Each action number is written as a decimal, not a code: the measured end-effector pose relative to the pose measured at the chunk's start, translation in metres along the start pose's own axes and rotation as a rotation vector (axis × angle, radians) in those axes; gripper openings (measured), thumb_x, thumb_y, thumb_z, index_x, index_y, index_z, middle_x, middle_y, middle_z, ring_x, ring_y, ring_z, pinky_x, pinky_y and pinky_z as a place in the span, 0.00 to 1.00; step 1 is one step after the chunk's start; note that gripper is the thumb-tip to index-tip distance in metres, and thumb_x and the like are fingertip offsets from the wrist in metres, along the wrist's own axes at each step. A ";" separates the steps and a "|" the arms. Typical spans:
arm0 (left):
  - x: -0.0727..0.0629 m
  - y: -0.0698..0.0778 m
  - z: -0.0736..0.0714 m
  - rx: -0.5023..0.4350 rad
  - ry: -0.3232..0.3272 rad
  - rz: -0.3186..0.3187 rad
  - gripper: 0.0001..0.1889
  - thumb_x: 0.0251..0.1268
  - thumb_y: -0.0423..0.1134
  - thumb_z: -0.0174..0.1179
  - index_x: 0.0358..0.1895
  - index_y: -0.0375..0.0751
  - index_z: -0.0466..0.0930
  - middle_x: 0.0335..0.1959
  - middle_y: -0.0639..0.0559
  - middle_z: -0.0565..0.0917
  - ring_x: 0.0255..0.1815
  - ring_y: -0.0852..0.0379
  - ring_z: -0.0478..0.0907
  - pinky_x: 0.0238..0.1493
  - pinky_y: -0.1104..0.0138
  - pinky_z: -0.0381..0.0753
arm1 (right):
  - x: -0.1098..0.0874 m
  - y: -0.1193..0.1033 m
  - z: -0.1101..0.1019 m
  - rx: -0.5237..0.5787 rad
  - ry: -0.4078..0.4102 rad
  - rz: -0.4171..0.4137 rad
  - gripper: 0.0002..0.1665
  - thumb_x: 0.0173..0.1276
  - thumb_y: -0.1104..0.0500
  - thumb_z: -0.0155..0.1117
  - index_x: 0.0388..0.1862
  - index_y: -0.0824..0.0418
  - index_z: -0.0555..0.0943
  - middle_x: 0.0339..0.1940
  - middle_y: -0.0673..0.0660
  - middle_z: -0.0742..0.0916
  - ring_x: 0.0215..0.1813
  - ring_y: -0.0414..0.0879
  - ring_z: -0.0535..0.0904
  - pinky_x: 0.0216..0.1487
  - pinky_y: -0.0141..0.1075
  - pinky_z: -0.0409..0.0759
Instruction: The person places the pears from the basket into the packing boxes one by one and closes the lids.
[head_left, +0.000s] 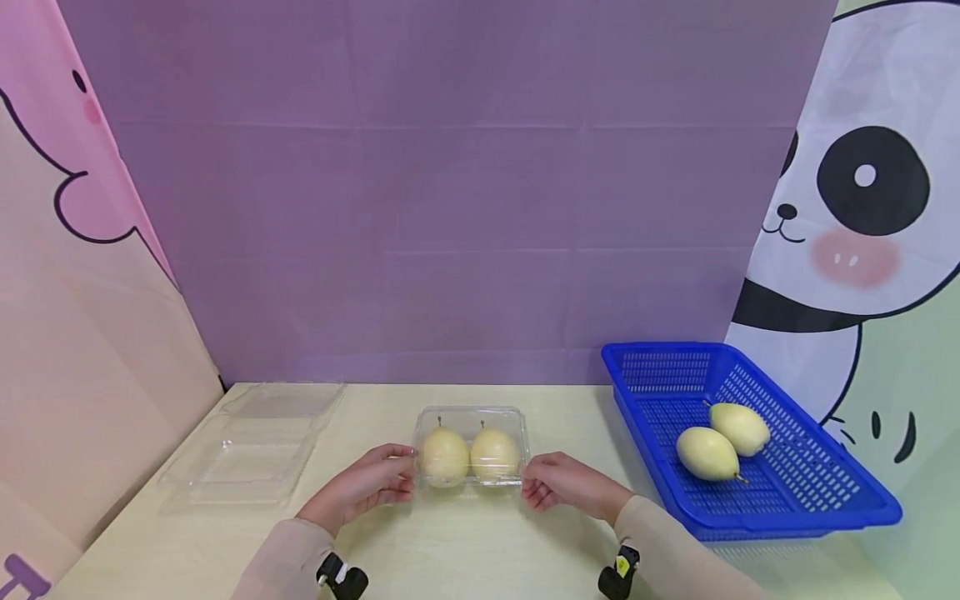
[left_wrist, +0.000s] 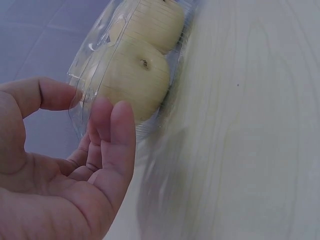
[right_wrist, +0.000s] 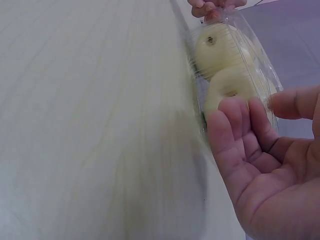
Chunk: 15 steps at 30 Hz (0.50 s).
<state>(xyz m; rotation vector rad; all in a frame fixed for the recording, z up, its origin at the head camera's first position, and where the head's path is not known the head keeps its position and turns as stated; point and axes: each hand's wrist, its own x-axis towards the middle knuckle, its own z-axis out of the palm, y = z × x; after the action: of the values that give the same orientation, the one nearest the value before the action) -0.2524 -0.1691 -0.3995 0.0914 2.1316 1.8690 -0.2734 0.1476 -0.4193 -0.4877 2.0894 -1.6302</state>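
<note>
Two pears sit between left hand and right hand, each pinching its end of the clear box; I expect light, slick, flexy walls, so grip likely stiffer corners.

Head view: forward and down from above the table, farthest off, reaching the purple backdrop. The 2 wrist views: close, tilted, facing inward past the left hand and right hand. All 3 share the clear container.

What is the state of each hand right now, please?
Left hand: holding the left end of the clear plastic clamshell box.
Right hand: holding its right end.
</note>
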 end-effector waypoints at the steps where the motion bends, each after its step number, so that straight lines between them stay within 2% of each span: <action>1: 0.000 0.000 0.000 -0.001 -0.003 0.001 0.25 0.72 0.34 0.54 0.65 0.21 0.60 0.35 0.43 0.77 0.32 0.56 0.78 0.40 0.66 0.85 | 0.000 0.000 0.000 0.001 -0.001 0.000 0.15 0.74 0.57 0.53 0.35 0.69 0.77 0.30 0.55 0.81 0.33 0.44 0.78 0.39 0.36 0.83; 15: 0.000 -0.001 0.000 -0.024 0.001 -0.003 0.24 0.70 0.32 0.53 0.64 0.22 0.60 0.35 0.43 0.77 0.32 0.56 0.78 0.39 0.68 0.84 | -0.001 -0.002 0.001 0.036 -0.028 0.029 0.13 0.76 0.58 0.51 0.33 0.64 0.76 0.29 0.55 0.81 0.32 0.43 0.77 0.37 0.34 0.82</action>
<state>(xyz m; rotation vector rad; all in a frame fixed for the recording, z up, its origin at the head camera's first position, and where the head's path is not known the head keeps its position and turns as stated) -0.2521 -0.1689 -0.4005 0.0828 2.1082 1.8929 -0.2726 0.1470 -0.4178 -0.4631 2.0337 -1.6327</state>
